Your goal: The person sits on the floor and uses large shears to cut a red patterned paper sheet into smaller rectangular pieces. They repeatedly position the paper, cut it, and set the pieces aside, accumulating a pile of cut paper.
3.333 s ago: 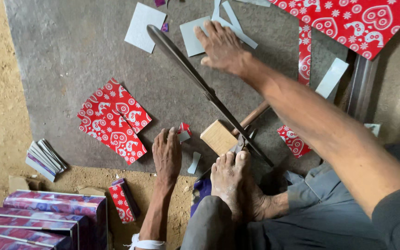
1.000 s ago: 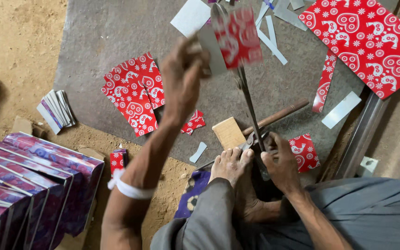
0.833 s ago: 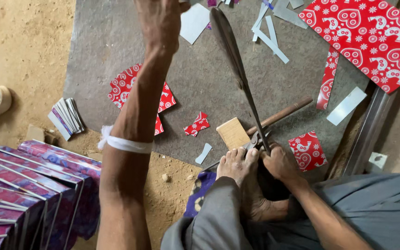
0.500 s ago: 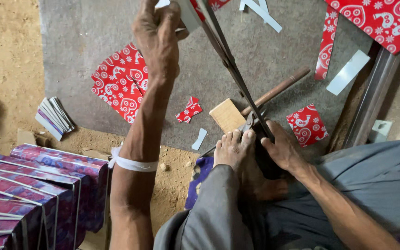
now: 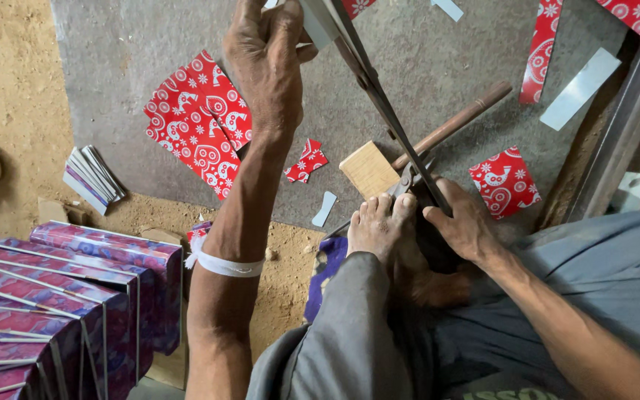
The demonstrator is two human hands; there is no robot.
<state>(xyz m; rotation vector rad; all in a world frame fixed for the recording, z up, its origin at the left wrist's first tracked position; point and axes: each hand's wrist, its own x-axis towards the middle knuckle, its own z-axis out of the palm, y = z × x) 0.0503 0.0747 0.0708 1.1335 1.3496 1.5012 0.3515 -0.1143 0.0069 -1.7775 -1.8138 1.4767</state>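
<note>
A pale sheet [image 5: 312,26] is pinched in the left hand [image 5: 268,59] against the shears [image 5: 379,104]; the lower shear handle is gripped by the right hand [image 5: 464,226].

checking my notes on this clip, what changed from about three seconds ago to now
The left hand lifted off the grey mat and now grips the raised upper handle of the long shears. The right hand left that handle and dropped to the pivot by the foot. The wooden block and red printed sheets stayed put.
</note>
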